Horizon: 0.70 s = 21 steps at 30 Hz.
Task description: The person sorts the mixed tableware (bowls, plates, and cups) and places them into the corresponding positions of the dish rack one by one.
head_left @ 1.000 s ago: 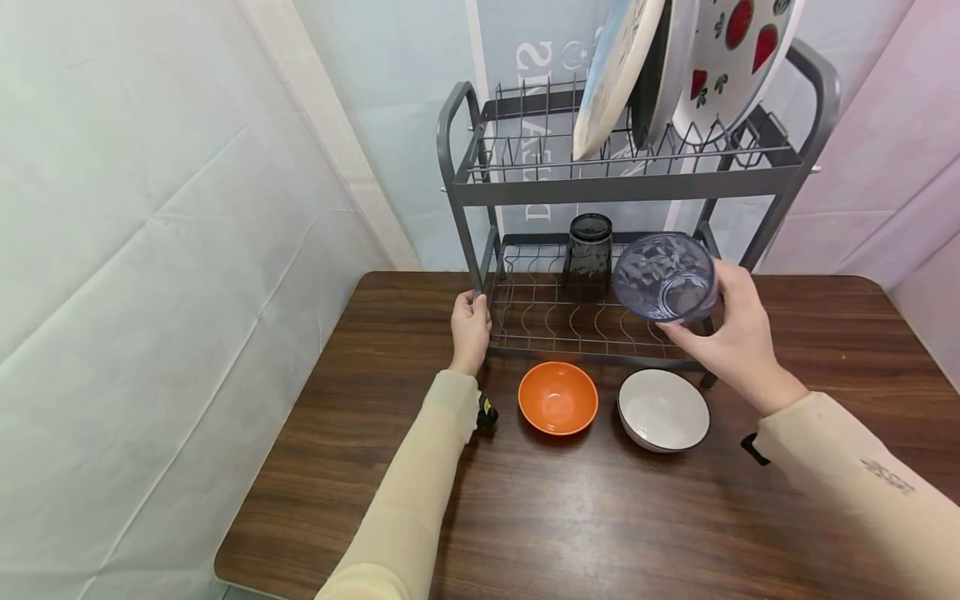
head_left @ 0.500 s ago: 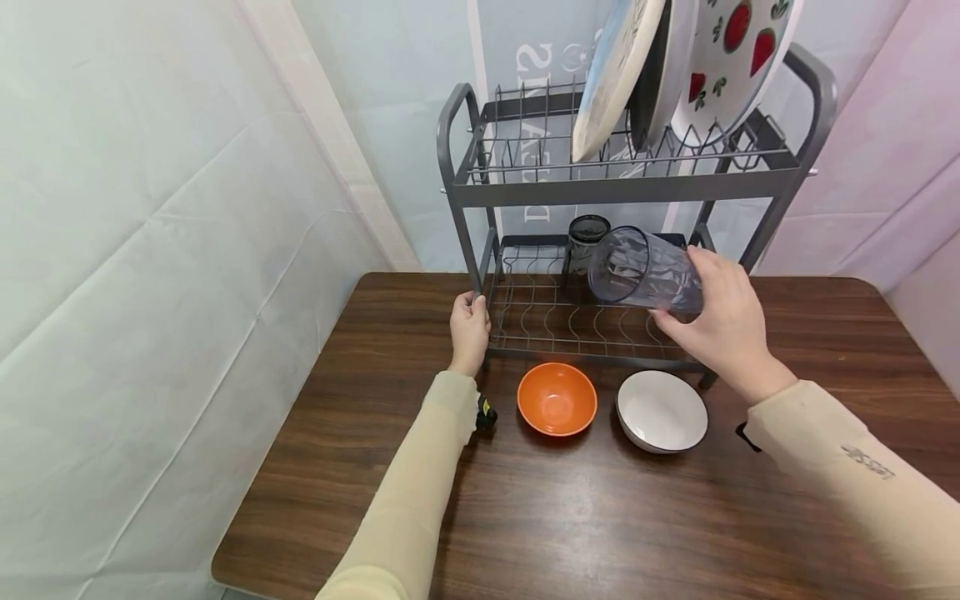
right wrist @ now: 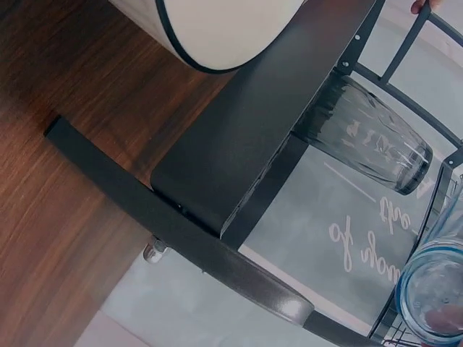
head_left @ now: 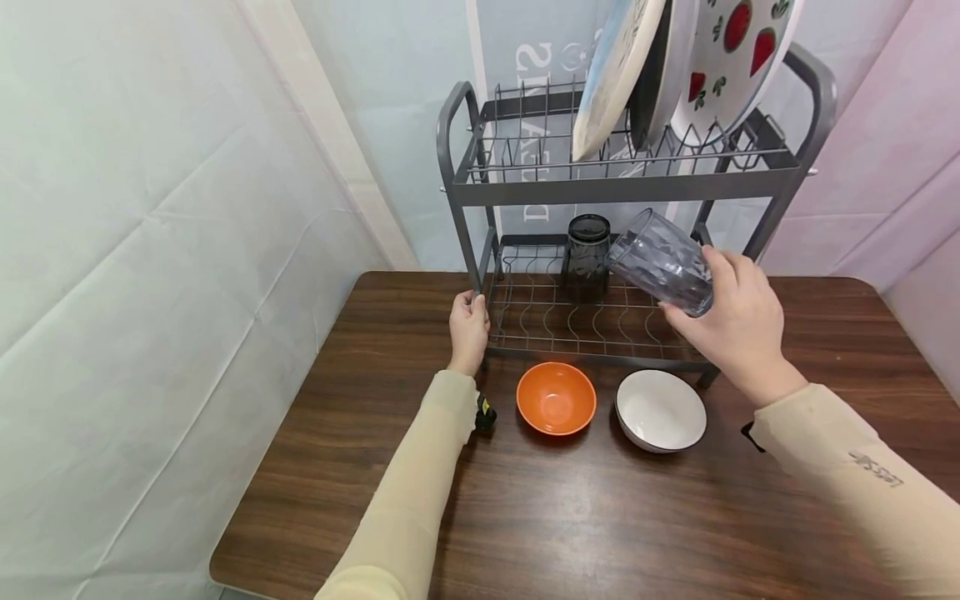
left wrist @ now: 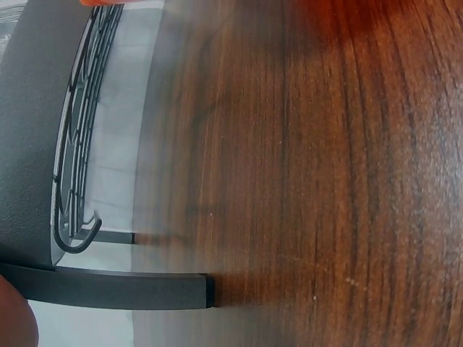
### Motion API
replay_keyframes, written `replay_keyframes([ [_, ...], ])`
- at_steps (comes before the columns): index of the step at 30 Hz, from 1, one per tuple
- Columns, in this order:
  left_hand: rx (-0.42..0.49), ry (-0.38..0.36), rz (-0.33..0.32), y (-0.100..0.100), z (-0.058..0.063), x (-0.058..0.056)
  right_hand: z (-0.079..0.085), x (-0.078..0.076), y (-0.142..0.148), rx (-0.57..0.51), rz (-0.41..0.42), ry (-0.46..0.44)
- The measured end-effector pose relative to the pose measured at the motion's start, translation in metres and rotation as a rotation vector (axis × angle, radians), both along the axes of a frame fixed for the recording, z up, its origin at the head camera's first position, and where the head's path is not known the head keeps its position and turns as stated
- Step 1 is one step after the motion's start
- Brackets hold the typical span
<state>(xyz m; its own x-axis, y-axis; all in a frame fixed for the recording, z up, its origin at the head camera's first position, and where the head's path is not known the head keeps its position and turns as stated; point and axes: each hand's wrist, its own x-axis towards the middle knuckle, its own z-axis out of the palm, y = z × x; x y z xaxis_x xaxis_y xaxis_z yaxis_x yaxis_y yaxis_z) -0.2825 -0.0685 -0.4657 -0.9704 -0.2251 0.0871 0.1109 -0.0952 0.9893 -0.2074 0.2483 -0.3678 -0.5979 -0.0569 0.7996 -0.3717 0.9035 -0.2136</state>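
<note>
My right hand (head_left: 738,321) grips a clear bluish drinking glass (head_left: 663,260) near its base, in front of the rack's lower tier at the right. That glass is tilted, its mouth toward the upper left, close to a dark smoky glass (head_left: 587,258) standing on the lower tier. In the right wrist view the bluish glass (right wrist: 434,293) shows at the lower right and the smoky glass (right wrist: 369,137) above it. My left hand (head_left: 468,333) holds the left front post of the dark grey dish rack (head_left: 622,190); the left wrist view shows the rack's foot (left wrist: 145,289).
An orange bowl (head_left: 557,400) and a white bowl (head_left: 662,412) with a dark rim sit on the wooden table (head_left: 570,525) before the rack. Several plates stand upright on the upper tier, among them a white plate (head_left: 723,87) with red fruit patterns.
The bluish glass has turned in my right hand's grip: its mouth faced me, swung left, and now tips up to the upper left. My left hand keeps its hold on the post.
</note>
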Motion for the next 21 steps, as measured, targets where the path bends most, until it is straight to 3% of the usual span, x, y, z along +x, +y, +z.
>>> replay_keyframes([
  [10,-0.014,-0.003,0.005,-0.0002,0.0007,0.0007,-0.0002,0.0017,0.0041,0.037,-0.076,-0.096],
  [17,0.003,-0.007,0.002,0.0000,0.0006,0.0001,0.0035,0.0019,0.0009,-0.029,-0.140,-0.157],
  [21,0.000,-0.003,-0.004,0.0003,0.0006,-0.0001,0.0076,0.0018,-0.0001,-0.005,-0.158,-0.198],
])
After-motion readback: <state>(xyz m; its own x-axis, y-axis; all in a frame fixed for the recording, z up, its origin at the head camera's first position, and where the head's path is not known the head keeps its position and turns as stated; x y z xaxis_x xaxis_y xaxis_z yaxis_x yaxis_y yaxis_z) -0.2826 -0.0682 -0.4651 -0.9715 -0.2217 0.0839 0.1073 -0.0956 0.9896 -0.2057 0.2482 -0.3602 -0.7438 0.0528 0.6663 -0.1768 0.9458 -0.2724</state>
